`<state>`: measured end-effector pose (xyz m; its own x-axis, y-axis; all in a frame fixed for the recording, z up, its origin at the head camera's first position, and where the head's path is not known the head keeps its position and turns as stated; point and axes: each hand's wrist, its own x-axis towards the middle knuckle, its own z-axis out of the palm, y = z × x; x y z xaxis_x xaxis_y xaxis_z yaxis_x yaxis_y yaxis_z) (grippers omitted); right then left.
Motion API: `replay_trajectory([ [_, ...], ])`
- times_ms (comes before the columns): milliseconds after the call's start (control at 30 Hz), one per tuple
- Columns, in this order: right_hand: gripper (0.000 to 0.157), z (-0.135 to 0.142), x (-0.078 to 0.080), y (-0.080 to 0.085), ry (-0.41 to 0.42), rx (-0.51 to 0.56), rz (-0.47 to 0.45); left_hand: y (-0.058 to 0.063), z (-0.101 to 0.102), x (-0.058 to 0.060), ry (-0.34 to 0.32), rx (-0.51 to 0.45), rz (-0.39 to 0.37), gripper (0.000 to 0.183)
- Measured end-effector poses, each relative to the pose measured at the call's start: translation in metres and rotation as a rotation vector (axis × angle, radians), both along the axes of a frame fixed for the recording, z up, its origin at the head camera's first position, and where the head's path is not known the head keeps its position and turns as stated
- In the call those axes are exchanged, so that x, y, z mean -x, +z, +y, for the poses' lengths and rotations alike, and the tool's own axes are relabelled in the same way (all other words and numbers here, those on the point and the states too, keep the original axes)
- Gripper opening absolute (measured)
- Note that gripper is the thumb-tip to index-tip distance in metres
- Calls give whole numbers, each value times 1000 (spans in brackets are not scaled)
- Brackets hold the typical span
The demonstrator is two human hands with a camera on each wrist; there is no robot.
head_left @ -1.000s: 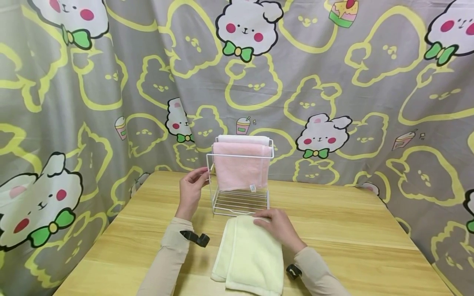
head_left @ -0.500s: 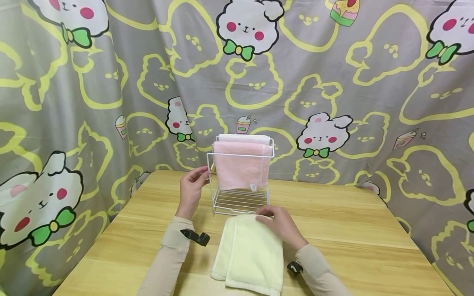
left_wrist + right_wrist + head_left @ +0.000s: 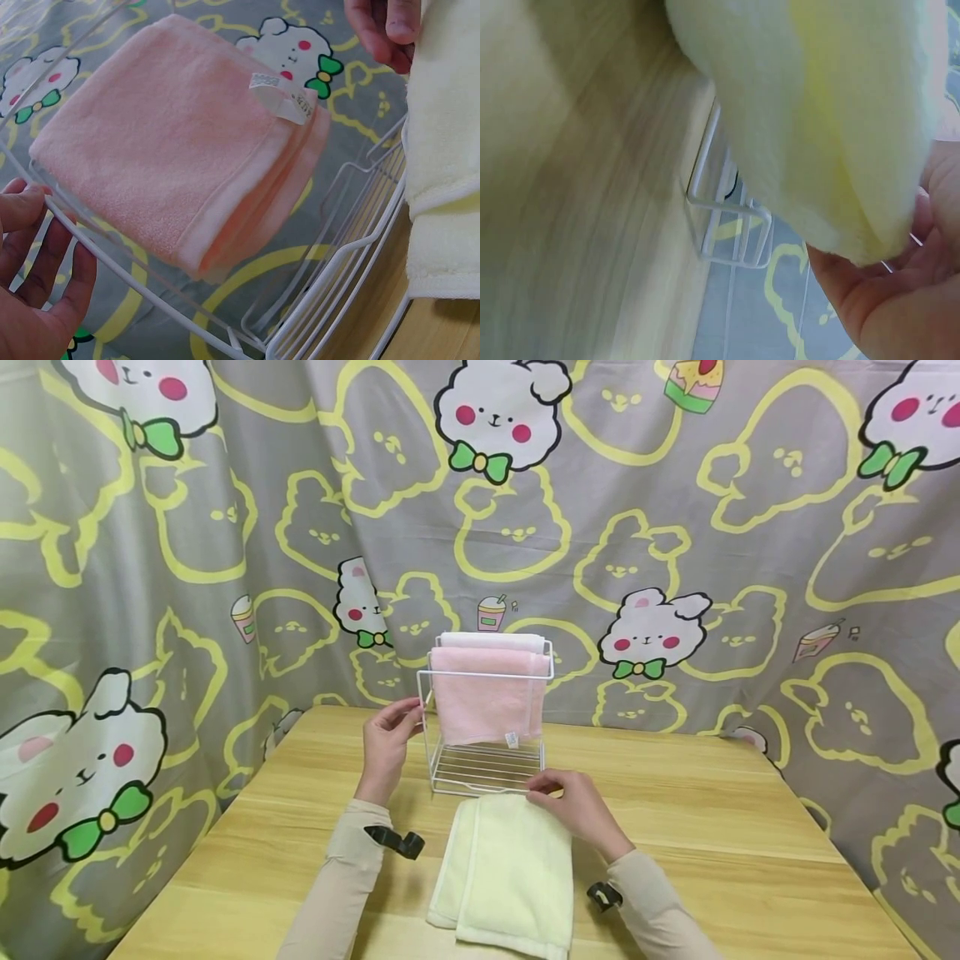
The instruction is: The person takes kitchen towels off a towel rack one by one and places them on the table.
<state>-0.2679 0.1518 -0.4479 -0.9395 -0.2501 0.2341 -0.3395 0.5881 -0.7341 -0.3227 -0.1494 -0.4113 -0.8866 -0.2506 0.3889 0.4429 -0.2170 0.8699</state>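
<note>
A white wire rack (image 3: 487,675) stands on the table, with a folded pink towel (image 3: 483,702) over an inner bar and a white towel (image 3: 491,641) behind it. My left hand (image 3: 387,743) pinches the rack's left wire upright; in the left wrist view, the thumb and fingers (image 3: 71,285) lie round that wire. In front of the rack is a folded pale yellow towel (image 3: 517,877), two layers showing. My right hand (image 3: 573,802) is curled at its top right edge, thumb and finger pinching there. The towel hides part of that hand in the right wrist view.
The wooden table (image 3: 712,835) spreads to both sides of the rack. A grey curtain (image 3: 420,543) printed with rabbits hangs close behind. Low wire rungs (image 3: 487,768) form the rack's bottom shelf. A small label (image 3: 512,740) hangs from the pink towel.
My right hand has slid slightly right and away from me along the yellow towel's top edge. The left hand keeps its grip on the rack. The towels look nearly still.
</note>
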Motion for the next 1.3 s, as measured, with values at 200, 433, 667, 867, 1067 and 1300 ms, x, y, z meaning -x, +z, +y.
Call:
replay_trajectory([
  [200,13,7,1,2,8,-6,-1,-3,-1,1,-11,-2,33,26],
  [433,21,22,3,3,135,-72,-52,-2,-1,-1,-11,-1,22,11],
  [667,22,35,4,2,217,-118,-93,-1,-1,-1,-11,8,-11,21],
  [867,15,28,3,-3,192,-119,-93,-3,-1,0,-13,-2,-2,28],
  [1067,12,19,0,-1,134,-141,-99,-3,-1,-1,-6,10,-15,24],
  [1300,8,21,1,16,86,-139,-24,-1,-1,-1,-7,14,-15,28],
])
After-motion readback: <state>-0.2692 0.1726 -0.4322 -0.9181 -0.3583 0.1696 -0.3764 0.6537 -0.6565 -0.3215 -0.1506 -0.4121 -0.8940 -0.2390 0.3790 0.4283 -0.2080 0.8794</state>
